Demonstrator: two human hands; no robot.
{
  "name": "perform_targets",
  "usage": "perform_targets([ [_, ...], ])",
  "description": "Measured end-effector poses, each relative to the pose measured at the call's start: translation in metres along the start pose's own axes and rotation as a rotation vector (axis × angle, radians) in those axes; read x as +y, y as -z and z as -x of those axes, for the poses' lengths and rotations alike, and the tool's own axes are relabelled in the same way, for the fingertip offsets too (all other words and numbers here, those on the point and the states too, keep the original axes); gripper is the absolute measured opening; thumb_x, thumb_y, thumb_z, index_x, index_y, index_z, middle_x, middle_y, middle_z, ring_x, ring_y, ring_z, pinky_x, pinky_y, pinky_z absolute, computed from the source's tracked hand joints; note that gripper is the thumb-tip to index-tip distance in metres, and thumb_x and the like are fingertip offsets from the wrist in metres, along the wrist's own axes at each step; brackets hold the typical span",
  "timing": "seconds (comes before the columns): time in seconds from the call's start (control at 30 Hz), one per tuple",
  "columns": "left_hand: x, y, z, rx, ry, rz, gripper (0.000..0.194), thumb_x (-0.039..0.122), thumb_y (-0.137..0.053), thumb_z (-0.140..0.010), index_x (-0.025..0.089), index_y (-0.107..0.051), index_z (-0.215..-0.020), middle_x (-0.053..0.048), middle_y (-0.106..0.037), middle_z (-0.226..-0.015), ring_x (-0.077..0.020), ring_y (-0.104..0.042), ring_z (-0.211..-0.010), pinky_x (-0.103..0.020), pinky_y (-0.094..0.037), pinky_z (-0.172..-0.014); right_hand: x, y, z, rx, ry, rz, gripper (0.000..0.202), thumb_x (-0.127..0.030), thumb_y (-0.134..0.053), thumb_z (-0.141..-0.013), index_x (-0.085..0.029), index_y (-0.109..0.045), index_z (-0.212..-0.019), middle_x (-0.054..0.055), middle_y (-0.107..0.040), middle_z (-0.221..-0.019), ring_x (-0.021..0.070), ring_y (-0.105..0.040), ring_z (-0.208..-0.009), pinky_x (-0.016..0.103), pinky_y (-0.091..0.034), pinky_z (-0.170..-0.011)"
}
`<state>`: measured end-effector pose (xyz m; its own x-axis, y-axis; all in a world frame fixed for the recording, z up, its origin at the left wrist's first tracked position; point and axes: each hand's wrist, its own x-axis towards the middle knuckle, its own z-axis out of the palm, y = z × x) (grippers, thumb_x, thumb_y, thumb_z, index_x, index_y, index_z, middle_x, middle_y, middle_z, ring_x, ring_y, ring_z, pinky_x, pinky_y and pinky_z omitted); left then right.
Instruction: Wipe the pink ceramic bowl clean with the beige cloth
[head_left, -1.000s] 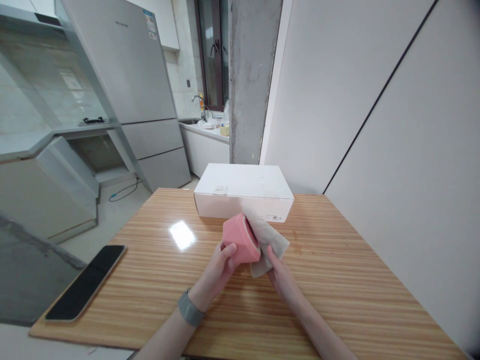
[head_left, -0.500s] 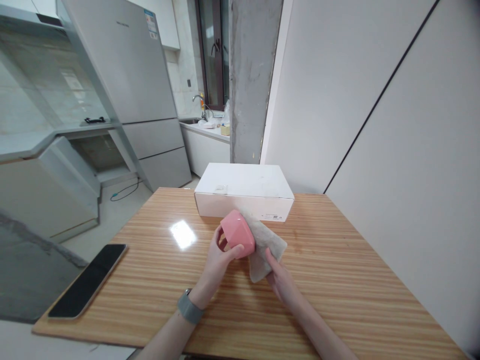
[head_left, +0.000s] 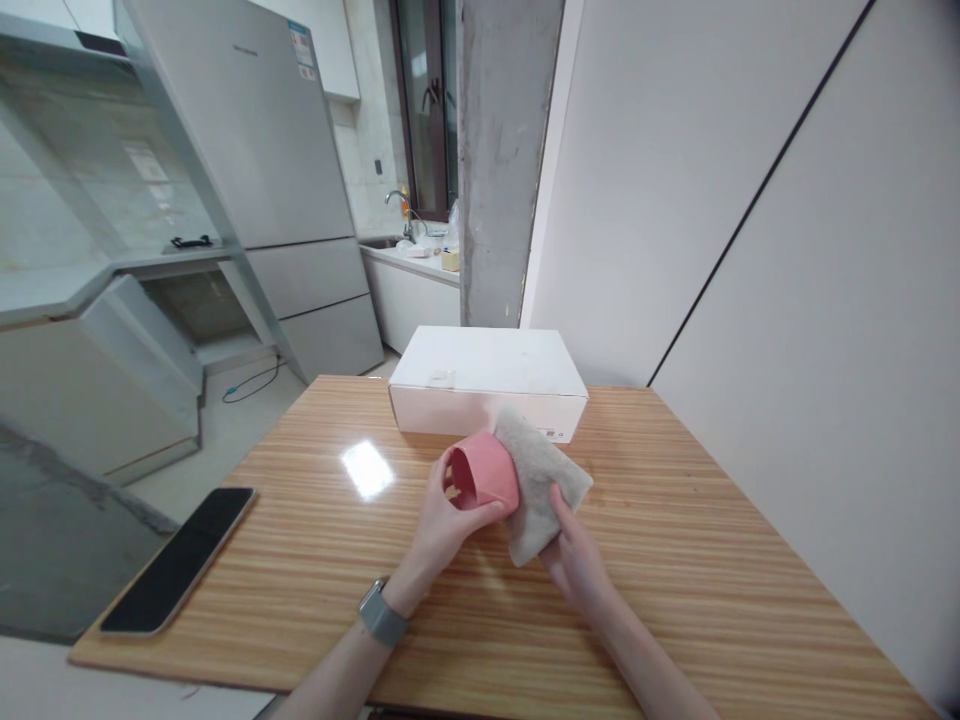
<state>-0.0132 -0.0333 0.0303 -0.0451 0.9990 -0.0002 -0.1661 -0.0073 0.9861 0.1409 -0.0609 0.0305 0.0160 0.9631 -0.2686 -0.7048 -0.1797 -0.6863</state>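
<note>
My left hand (head_left: 442, 520) grips a pink cup (head_left: 486, 477), tipped on its side above the wooden table (head_left: 712, 560) with its open mouth turned to the left. My right hand (head_left: 576, 560) holds a beige cloth (head_left: 538, 480) pressed against the cup's right side. A grey watch is on my left wrist. Both hands are at the middle of the table, just in front of a white box (head_left: 487, 385).
A black phone (head_left: 180, 560) lies near the table's left front corner. The white wall runs along the right side. Beyond the table stand a concrete pillar (head_left: 502, 160), a grey fridge (head_left: 255, 170) and a kitchen counter with a sink.
The cup has been turned in my left hand so its open mouth now faces left. The cloth has shifted a little up and right against the cup.
</note>
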Motion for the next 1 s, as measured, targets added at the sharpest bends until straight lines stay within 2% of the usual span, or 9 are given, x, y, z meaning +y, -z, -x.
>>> perform_targets([
  [0.17,-0.009,0.002,-0.001,-0.052,-0.046,-0.102,0.097,0.027,-0.091,-0.046,0.019,-0.048,-0.132,-0.016,-0.056,-0.128,-0.0311,-0.057,-0.112,-0.04,-0.051,-0.089,-0.004,0.002,-0.001,0.017,0.008,0.014,0.053,-0.054,-0.083,-0.059,-0.023,-0.073,-0.1,0.003,-0.073,-0.115,0.0288,-0.056,-0.124,0.038,-0.047,-0.105],
  [0.3,-0.011,0.002,0.001,-0.117,-0.002,-0.104,0.1,0.028,-0.091,-0.047,0.02,-0.044,-0.135,-0.016,-0.058,-0.124,-0.0311,-0.059,-0.11,-0.041,-0.051,-0.089,-0.003,0.004,-0.004,0.051,0.017,0.028,0.057,-0.057,-0.083,-0.057,-0.021,-0.073,-0.101,0.005,-0.074,-0.111,0.0301,-0.058,-0.121,0.039,-0.049,-0.103],
  [0.5,-0.013,0.003,0.004,-0.268,0.089,-0.013,0.103,0.031,-0.09,-0.049,0.019,-0.041,-0.138,-0.016,-0.06,-0.121,-0.0288,-0.061,-0.103,-0.039,-0.05,-0.086,-0.003,0.004,-0.006,0.029,0.101,0.028,0.05,-0.055,-0.08,-0.063,-0.021,-0.072,-0.099,0.006,-0.075,-0.109,0.0301,-0.062,-0.116,0.038,-0.053,-0.098],
  [0.63,-0.014,0.005,0.003,-0.359,0.116,0.113,0.098,0.034,-0.089,-0.049,0.019,-0.047,-0.135,-0.014,-0.061,-0.123,-0.0293,-0.059,-0.106,-0.037,-0.048,-0.087,-0.004,0.004,-0.007,-0.003,0.111,0.038,0.044,-0.054,-0.076,-0.068,-0.022,-0.073,-0.098,0.005,-0.076,-0.106,0.0297,-0.064,-0.114,0.04,-0.052,-0.098],
  [0.8,-0.004,0.002,0.009,-0.431,0.086,0.262,0.083,0.043,-0.085,-0.055,0.017,-0.057,-0.129,-0.012,-0.064,-0.122,-0.0321,-0.055,-0.114,-0.036,-0.044,-0.091,-0.006,0.005,-0.008,-0.02,0.133,0.063,0.046,-0.058,-0.071,-0.071,-0.022,-0.073,-0.1,0.006,-0.073,-0.113,0.0305,-0.057,-0.122,0.044,-0.042,-0.108],
  [1.0,-0.002,0.001,0.014,-0.435,0.104,0.368,0.075,0.048,-0.081,-0.06,0.018,-0.061,-0.125,-0.011,-0.067,-0.116,-0.0318,-0.056,-0.113,-0.036,-0.043,-0.092,0.004,0.015,-0.015,-0.024,0.225,0.154,0.05,-0.057,-0.072,-0.072,-0.026,-0.069,-0.112,0.003,-0.067,-0.126,0.0275,-0.047,-0.132,0.045,-0.026,-0.117],
])
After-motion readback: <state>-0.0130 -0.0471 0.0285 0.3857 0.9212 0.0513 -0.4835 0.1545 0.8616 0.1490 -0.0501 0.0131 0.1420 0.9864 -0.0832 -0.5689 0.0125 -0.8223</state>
